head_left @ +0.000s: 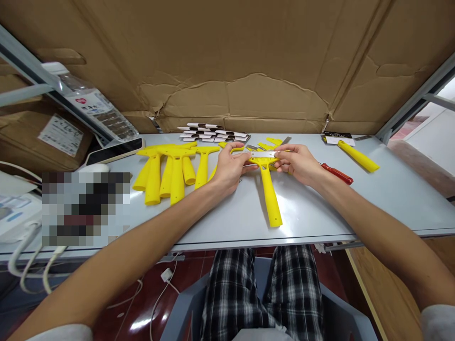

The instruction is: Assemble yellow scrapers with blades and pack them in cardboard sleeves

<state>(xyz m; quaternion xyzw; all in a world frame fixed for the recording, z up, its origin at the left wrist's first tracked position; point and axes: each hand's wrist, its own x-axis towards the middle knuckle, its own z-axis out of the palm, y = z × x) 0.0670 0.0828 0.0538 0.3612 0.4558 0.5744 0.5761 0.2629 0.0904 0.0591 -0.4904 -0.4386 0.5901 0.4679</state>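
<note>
A yellow T-shaped scraper (270, 199) points its handle toward me near the table's front edge. Across its head lies a flat metal strip (263, 154). My left hand (231, 166) pinches the left end of the strip and head, while the fingers of my right hand (295, 161) close on the right end. The fingers partly cover both ends. Left of my left hand, several yellow scraper handles (177, 175) rest in an overlapping group. Beyond the hands lie more yellow pieces (273, 141), partly hidden. A red-handled screwdriver (337, 174) lies by my right forearm.
Black-and-white folded card sleeves (213, 133) are stacked at the back against cardboard (241, 99). At right lies another yellow handle (359, 156) beside a black-and-white card (339, 139). A clear bottle (95, 104), a phone-like device (113, 152) and white cables (26, 246) occupy the left.
</note>
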